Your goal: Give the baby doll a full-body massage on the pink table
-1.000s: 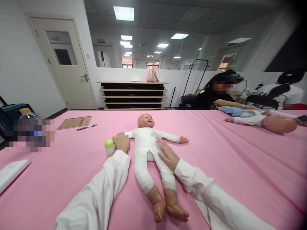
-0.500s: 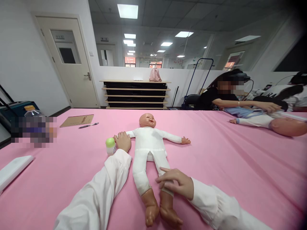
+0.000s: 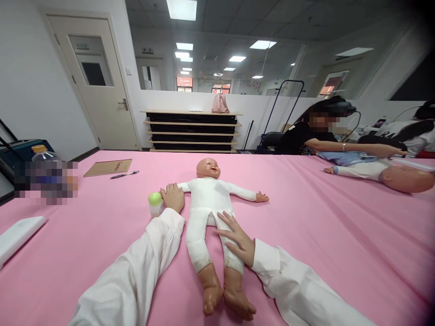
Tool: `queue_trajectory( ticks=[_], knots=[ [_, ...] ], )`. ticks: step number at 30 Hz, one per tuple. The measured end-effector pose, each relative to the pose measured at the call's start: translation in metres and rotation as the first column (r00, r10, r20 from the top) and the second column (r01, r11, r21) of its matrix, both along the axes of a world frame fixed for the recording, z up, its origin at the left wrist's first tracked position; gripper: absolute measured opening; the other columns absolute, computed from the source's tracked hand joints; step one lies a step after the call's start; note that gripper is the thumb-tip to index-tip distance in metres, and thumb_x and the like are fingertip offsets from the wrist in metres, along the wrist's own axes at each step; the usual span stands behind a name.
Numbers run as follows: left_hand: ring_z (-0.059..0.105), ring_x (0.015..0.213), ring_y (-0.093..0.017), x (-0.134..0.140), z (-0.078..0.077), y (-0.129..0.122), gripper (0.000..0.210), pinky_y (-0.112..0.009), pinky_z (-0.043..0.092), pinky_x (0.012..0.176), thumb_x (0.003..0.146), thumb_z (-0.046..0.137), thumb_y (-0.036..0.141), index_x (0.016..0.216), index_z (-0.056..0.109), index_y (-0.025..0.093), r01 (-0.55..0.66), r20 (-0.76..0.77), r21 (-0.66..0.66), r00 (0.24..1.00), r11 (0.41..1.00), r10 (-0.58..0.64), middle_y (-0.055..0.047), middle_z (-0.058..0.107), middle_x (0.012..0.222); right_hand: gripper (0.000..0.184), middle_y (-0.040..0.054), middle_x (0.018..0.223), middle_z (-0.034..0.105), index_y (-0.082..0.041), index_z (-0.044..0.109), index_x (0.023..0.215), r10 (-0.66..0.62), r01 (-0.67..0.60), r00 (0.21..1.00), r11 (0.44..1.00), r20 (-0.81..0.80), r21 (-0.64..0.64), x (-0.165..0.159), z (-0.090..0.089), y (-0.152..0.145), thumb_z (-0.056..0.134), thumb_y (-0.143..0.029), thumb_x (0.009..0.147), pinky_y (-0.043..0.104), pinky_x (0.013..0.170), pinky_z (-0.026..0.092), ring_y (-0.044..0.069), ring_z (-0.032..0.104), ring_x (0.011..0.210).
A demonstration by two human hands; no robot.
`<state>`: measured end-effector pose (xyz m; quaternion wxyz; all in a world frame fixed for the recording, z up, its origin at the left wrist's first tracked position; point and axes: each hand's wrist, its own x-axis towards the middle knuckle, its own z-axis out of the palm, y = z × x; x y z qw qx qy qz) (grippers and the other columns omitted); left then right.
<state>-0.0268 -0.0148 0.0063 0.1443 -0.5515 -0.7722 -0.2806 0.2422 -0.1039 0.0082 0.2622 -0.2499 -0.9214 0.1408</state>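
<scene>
A baby doll (image 3: pixel 210 195) with a white cloth body lies face up, head away from me, its arms spread. My left hand (image 3: pixel 174 197) is closed over the doll's arm on the left, covering most of its forearm. Just left of that hand stands a small white bottle with a green cap (image 3: pixel 155 205). Over the doll's thigh on the right lies my right hand (image 3: pixel 238 238), open with fingers spread and holding nothing.
A pink cloth (image 3: pixel 292 217) covers the table. On the left are a brown notebook (image 3: pixel 108 167), a pen (image 3: pixel 124 174), a plastic bottle (image 3: pixel 47 174) and a white box-like object (image 3: pixel 21 237). At right, another person (image 3: pixel 316 131) reaches over a second doll (image 3: pixel 406 177).
My right hand has moved up the doll's leg from near the shin to the thigh, its fingers spreading. The left hand stays on the arm. The other person's arm has extended right.
</scene>
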Motion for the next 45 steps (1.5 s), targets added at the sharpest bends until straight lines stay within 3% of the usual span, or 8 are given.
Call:
queue_trajectory(
  ticks=[5, 10, 13, 19, 27, 30, 33, 45],
  knots=[
    [0.026, 0.132, -0.019, 0.016, 0.008, -0.015, 0.045, -0.046, 0.014, 0.11, 0.091, 0.026, 0.028, 0.132, 0.038, 0.014, 0.277, 0.28, 0.091, 0.915, 0.957, -0.292, -0.009, 0.037, 0.139, 0.04, 0.0043, 0.146, 0.022, -0.025, 0.055, 0.119, -0.01, 0.011, 1.0, 0.999, 0.012, -0.031, 0.002, 0.005, -0.011, 0.031, -0.04, 0.091, 0.053, 0.108, 0.014, 0.025, 0.006, 0.137],
    [0.016, 0.136, -0.019, 0.032, 0.009, -0.064, 0.053, -0.043, 0.016, 0.11, 0.09, 0.03, 0.042, 0.138, 0.029, 0.02, 0.825, 0.29, -0.087, 0.557, 0.558, -0.778, -0.006, 0.024, 0.146, 0.041, 0.0059, 0.146, 0.022, -0.023, 0.055, 0.119, -0.002, 0.003, 1.0, 1.0, 0.028, -0.011, 0.001, 0.001, -0.006, 0.029, -0.039, 0.092, 0.053, 0.107, 0.016, 0.025, 0.006, 0.137],
    [0.013, 0.136, -0.023, 0.028, 0.006, -0.1, 0.058, -0.048, 0.014, 0.109, 0.089, 0.032, 0.047, 0.141, 0.022, 0.022, 0.892, 0.247, -0.153, 0.451, 0.425, -0.858, -0.006, 0.022, 0.146, 0.041, 0.0058, 0.146, 0.023, -0.023, 0.056, 0.118, 0.006, -0.005, 1.0, 1.0, 0.027, -0.012, 0.002, -0.003, -0.004, 0.029, -0.04, 0.091, 0.053, 0.107, 0.016, 0.025, 0.006, 0.137],
    [0.021, 0.134, -0.022, 0.02, 0.006, -0.156, 0.043, -0.05, 0.011, 0.11, 0.093, 0.025, 0.034, 0.135, 0.036, 0.029, 0.935, 0.195, -0.181, 0.337, 0.304, -0.921, -0.001, 0.039, 0.138, 0.043, 0.0055, 0.146, 0.023, -0.025, 0.046, 0.128, -0.038, 0.04, 0.999, 0.997, 0.018, -0.073, 0.0, -0.003, -0.002, 0.029, -0.041, 0.092, 0.052, 0.108, 0.014, 0.023, 0.008, 0.137],
    [0.04, 0.125, -0.017, 0.023, 0.013, -0.179, 0.035, -0.039, 0.015, 0.112, 0.09, 0.036, 0.03, 0.12, 0.054, 0.029, 0.979, 0.257, -0.115, 0.191, 0.166, -0.947, -0.001, 0.057, 0.121, 0.05, 0.0074, 0.146, 0.02, -0.023, 0.035, 0.136, -0.138, 0.161, 0.974, 0.98, 0.181, -0.118, -0.025, 0.038, 0.043, 0.038, -0.041, 0.089, 0.059, 0.106, 0.007, 0.026, 0.011, 0.136],
    [0.038, 0.126, -0.017, 0.023, 0.009, -0.176, 0.038, -0.038, 0.015, 0.112, 0.09, 0.036, 0.032, 0.127, 0.047, 0.029, 0.977, 0.224, -0.112, 0.201, 0.179, -0.954, -0.002, 0.053, 0.126, 0.049, 0.0076, 0.147, 0.017, -0.023, 0.032, 0.137, -0.167, 0.195, 0.956, 0.976, 0.24, -0.099, -0.038, 0.047, 0.055, 0.035, -0.037, 0.09, 0.062, 0.104, 0.007, 0.027, 0.011, 0.136],
    [0.028, 0.132, -0.02, 0.024, 0.004, -0.161, 0.046, -0.045, 0.012, 0.111, 0.093, 0.027, 0.035, 0.138, 0.031, 0.026, 0.941, 0.205, -0.159, 0.328, 0.299, -0.922, -0.005, 0.04, 0.137, 0.052, 0.0078, 0.147, 0.016, -0.023, 0.029, 0.138, -0.108, 0.129, 0.958, 0.99, 0.266, -0.061, -0.04, 0.043, 0.046, 0.038, -0.038, 0.089, 0.061, 0.104, 0.007, 0.027, 0.009, 0.137],
    [0.011, 0.136, -0.021, 0.029, 0.025, -0.059, 0.051, -0.048, 0.011, 0.109, 0.092, 0.026, 0.033, 0.141, 0.02, 0.021, 0.81, 0.181, -0.262, 0.575, 0.525, -0.798, -0.006, 0.02, 0.146, 0.051, 0.0072, 0.145, 0.026, -0.024, 0.032, 0.137, 0.101, -0.084, 0.985, 0.989, 0.142, -0.119, 0.021, 0.017, -0.061, 0.026, -0.044, 0.091, 0.054, 0.108, 0.008, 0.024, 0.012, 0.137]
  ],
)
